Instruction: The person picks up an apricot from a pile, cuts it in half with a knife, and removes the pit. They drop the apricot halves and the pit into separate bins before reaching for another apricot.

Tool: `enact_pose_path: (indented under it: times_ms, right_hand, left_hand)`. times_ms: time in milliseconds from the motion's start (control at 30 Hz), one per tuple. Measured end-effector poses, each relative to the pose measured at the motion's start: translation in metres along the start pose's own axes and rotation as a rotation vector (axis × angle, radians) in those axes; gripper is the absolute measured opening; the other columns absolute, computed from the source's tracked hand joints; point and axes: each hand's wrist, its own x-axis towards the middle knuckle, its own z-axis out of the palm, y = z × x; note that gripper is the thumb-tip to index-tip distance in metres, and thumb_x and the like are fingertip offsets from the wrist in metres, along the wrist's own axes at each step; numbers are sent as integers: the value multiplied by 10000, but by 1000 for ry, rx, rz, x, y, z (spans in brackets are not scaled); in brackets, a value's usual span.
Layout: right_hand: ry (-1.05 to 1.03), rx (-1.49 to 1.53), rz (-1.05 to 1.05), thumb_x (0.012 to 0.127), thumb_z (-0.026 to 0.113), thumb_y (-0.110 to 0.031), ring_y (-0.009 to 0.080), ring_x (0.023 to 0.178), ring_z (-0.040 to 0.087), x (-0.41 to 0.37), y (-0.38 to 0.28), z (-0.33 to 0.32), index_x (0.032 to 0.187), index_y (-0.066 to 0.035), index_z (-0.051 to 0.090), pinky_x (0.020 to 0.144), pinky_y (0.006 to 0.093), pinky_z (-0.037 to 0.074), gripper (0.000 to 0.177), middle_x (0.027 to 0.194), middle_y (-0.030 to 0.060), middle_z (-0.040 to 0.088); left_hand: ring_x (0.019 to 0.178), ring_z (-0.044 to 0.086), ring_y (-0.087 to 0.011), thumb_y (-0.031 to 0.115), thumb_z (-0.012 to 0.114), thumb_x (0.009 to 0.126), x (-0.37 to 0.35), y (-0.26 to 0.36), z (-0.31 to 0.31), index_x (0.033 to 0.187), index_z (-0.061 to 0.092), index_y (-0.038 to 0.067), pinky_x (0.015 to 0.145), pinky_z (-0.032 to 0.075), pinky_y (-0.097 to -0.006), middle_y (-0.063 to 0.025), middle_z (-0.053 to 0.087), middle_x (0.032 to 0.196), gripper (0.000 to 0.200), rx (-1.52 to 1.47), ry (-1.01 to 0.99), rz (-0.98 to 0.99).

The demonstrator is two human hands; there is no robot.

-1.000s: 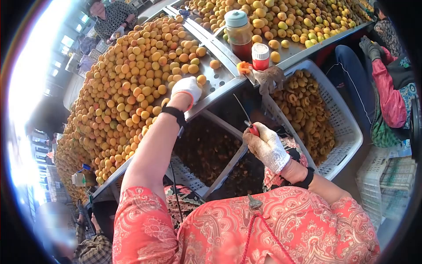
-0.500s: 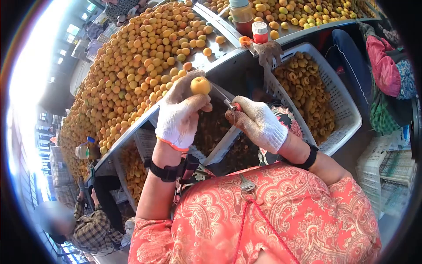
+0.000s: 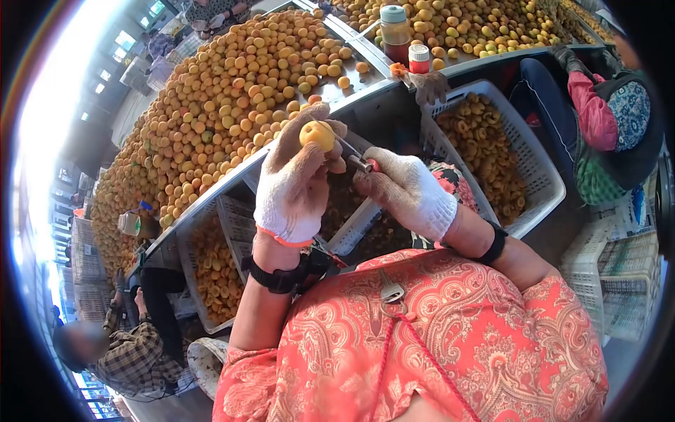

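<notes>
My left hand (image 3: 299, 169), in a stained white glove, holds a yellow-orange apricot (image 3: 317, 136) between thumb and fingers. My right hand (image 3: 406, 190), also gloved, is closed round a small tool (image 3: 364, 164) with a red part on its handle. The thin metal end of the tool reaches up and left to the right side of the apricot; whether it cuts in is too small to tell. Beyond my hands a large heap of whole apricots (image 3: 218, 105) covers a metal table (image 3: 362, 81).
Crates of halved apricots stand right (image 3: 548, 179) and left (image 3: 211, 330) below the table. A jar (image 3: 395, 34), a red bottle (image 3: 419, 59) and a glove (image 3: 430, 86) lie on its edge. Co-workers sit at left (image 3: 133, 359) and right (image 3: 598, 112).
The view has shifted slightly. The apricot is tilted differently in my left hand, whose fingers now wrap further round it. The co-worker at the right shows more fully.
</notes>
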Motion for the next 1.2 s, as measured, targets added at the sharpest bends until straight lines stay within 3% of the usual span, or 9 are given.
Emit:
enact_pose_path:
  times_ms: [267, 333, 433, 567, 667, 800, 867, 967, 1200]
  right_hand:
    - [-40, 44, 30, 993, 586, -280, 175, 636, 549, -1, 2, 5, 890, -12, 555, 606, 356, 455, 288, 679, 113, 560]
    - [-67, -105, 43, 997, 572, -269, 183, 666, 584, 0, 2, 1, 926, -6, 563, 630, 354, 470, 273, 715, 127, 585]
    - [-59, 13, 41, 1003, 550, -273, 221, 688, 592, -2, 3, 8, 987, 1, 566, 658, 355, 479, 275, 764, 169, 598]
    - [-63, 58, 33, 1013, 519, -274, 254, 735, 624, 3, 18, 16, 1049, 11, 564, 683, 369, 485, 292, 819, 193, 624]
    - [18, -32, -103, 1025, 495, -282, 312, 767, 649, 9, 24, 20, 1076, 23, 562, 694, 383, 490, 316, 834, 217, 633]
    - [62, -5, -35, 1014, 513, -257, 400, 820, 646, 6, 17, 18, 1087, 32, 560, 694, 411, 491, 302, 843, 254, 633]
    - [59, 16, 46, 1008, 520, -246, 430, 830, 636, 4, 15, 17, 1087, 33, 558, 688, 422, 491, 292, 837, 265, 629]
    - [42, -93, 107, 1001, 524, -227, 449, 843, 640, 6, 21, 19, 1115, 34, 555, 682, 446, 499, 286, 829, 262, 647]
    - [171, -208, -32, 985, 537, -211, 451, 828, 645, 7, 43, 30, 1073, 27, 547, 678, 475, 501, 254, 815, 265, 650]
  left_hand:
    - [1034, 605, -200, 207, 716, 889, -7, 5, 2, 1377, 497, -31, 872, 500, -315, -159, 626, 1187, 585, -5, -1, -8]
    - [1039, 604, -206, 210, 716, 890, -8, 3, 2, 1377, 496, -31, 880, 498, -323, -157, 626, 1189, 586, -7, -9, -6]
    - [1043, 603, -218, 207, 698, 910, -7, -4, 7, 1373, 503, -22, 889, 495, -343, -148, 628, 1184, 552, -62, 36, 47]
    - [1059, 599, -230, 233, 603, 992, -4, -20, 7, 1376, 496, 10, 884, 508, -374, -138, 629, 1170, 457, -157, -29, 57]
    - [1075, 595, -228, 317, 561, 1018, -1, -29, 14, 1396, 471, 28, 850, 541, -388, -131, 634, 1181, 484, -237, 54, 31]
    - [1079, 594, -206, 284, 574, 1016, 0, -33, 19, 1385, 483, 19, 885, 523, -351, -124, 627, 1211, 464, -243, 122, -50]
    - [1070, 595, -182, 230, 579, 1014, 6, -39, 13, 1360, 508, 6, 929, 493, -311, -99, 620, 1212, 419, -50, 261, 98]
    - [1055, 594, -162, 188, 578, 1012, 7, -38, 8, 1337, 529, -8, 956, 465, -282, -72, 614, 1202, 382, -41, 199, 128]
    - [912, 601, -154, 216, 592, 1008, 7, -47, 6, 1233, 597, 61, 760, 530, -318, -39, 624, 1075, 274, -272, 367, -63]
